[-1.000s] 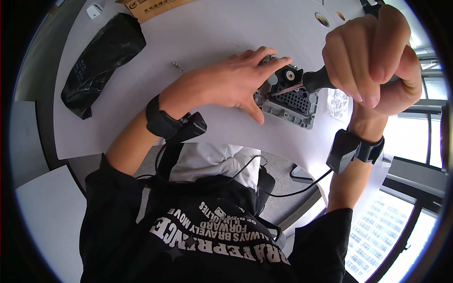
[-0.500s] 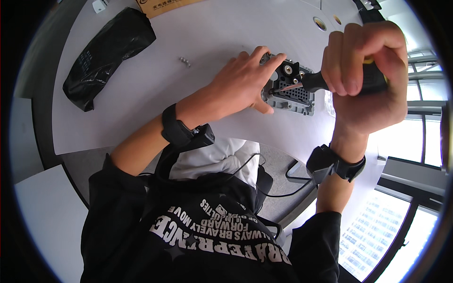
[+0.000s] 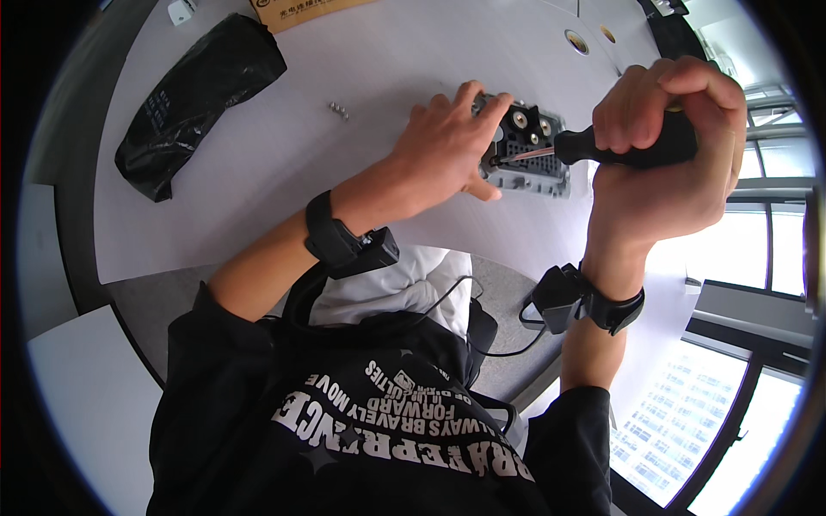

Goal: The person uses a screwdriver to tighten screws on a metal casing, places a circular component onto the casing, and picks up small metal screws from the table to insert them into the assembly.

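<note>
On the table lies a grey metal connector block [image 3: 533, 183] with a black insert full of small holes and a few round metal contacts. My left hand [image 3: 439, 155] grips its left end, thumb on the near side and fingers over the far side. A screwdriver [image 3: 575, 146] with a black handle is in my right hand [image 3: 667, 155], fingers wrapped round the handle. Its shaft slants left across the block, and the tip meets the left part of the insert close to my left hand. What sits under the tip is too small to tell.
Several small screws [image 3: 338, 110] lie on the table left of the block. Farther left is a black plastic bag [image 3: 202, 103]. A cardboard box [image 3: 301, 12] and a small white device [image 3: 181, 11] stand at the far edge. Round cable holes [image 3: 576, 41] are at the far right.
My right hand has turned about the screwdriver handle, and its wrist has shifted left. The block's right end has moved slightly away from me. My left hand keeps its grip.
</note>
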### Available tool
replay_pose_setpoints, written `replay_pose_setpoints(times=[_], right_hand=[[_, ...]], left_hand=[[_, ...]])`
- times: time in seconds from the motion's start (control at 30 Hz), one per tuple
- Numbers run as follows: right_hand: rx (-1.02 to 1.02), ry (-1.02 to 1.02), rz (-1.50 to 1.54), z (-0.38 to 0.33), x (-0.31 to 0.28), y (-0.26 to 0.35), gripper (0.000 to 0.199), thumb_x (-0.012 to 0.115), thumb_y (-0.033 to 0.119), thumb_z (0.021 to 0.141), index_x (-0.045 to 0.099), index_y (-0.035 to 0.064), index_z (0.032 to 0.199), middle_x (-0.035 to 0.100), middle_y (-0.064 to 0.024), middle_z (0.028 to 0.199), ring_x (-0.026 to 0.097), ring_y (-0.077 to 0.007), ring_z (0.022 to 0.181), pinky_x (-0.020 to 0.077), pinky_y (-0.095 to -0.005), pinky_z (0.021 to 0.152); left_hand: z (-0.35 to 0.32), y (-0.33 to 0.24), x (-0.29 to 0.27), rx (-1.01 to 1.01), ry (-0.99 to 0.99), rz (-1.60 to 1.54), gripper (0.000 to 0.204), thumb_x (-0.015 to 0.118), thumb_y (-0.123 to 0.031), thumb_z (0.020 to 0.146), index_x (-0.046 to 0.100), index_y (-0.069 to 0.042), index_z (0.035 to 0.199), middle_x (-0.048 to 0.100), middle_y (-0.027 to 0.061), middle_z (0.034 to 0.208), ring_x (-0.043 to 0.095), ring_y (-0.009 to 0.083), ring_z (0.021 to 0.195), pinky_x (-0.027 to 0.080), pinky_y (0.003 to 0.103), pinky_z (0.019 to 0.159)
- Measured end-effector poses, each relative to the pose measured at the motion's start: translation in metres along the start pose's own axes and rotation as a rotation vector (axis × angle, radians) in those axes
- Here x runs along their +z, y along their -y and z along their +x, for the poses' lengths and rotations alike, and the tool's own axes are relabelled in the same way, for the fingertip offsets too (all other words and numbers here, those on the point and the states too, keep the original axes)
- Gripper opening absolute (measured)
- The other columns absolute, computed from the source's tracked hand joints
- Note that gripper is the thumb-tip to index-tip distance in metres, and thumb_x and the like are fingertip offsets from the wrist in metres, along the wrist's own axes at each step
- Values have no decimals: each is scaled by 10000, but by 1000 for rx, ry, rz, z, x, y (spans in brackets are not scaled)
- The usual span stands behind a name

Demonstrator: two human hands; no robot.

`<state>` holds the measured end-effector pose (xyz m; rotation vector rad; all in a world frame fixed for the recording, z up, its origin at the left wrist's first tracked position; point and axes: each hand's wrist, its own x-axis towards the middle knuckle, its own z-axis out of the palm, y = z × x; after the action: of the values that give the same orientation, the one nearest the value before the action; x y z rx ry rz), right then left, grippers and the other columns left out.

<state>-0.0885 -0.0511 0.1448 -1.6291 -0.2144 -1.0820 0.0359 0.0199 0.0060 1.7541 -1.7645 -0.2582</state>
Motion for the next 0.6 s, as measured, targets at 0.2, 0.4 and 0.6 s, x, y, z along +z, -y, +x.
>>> replay_pose_setpoints(times=[0.2,0.4,0.6], right_hand=[[-114,-23,-144,-5,-3,-5,279,278,73,979,540,-18,949,428,-70,623,380,-166,501,350,-302,466],[281,-218,-229,31,2,-2,246,431,186,1017,532,-1,892,548,-70,637,520,-168,538,467,-304,551],[209,443,-567,47,-54,4,481,352,322,956,633,-61,1032,539,-181,1100,544,-265,1014,413,-386,912]], left_hand=[[12,21,9,10,-264,56,1053,924,-409,648,403,-12,1473,477,262,1278,613,434,1076,516,569,891],[8,13,6,-31,-210,120,1058,926,-400,641,404,20,1461,482,263,1238,615,424,1041,520,522,899],[10,3,-8,-97,-38,53,1063,904,-387,680,349,-1,1500,417,276,1338,564,471,1156,474,503,1005]])
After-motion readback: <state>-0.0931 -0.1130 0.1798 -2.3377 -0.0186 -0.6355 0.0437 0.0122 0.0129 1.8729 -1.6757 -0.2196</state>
